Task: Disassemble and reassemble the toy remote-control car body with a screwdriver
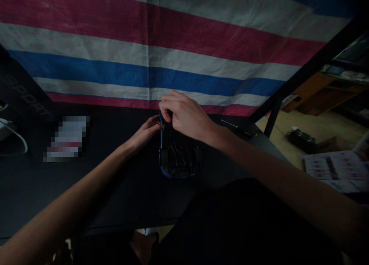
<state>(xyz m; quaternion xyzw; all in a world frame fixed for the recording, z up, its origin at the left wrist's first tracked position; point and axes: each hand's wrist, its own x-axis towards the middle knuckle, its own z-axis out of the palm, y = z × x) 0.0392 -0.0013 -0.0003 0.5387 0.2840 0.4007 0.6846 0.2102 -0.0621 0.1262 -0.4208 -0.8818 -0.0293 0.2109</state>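
Note:
A toy car point(181, 161) lies upside down on the dark table, its black underside up and a blue edge showing around it. A small red light shows on the underside. My left hand point(146, 132) grips the car's left side near the far end, with the thumb and fingers at its edge. Over the far end of the car, my right hand point(183, 113) is closed with its fingers curled downward. Whatever those fingers pinch is hidden in shadow. To the right lies a screwdriver point(239, 128) with a dark and yellow handle, apart from both hands.
A striped red, white and blue woven sheet point(150, 57) hangs behind the table point(115, 195). A blurred-out pale item point(67, 138) lies at the left, near a white cable point(21, 138). Printed sheets point(336, 167) and a black item point(301, 140) are beyond the right edge.

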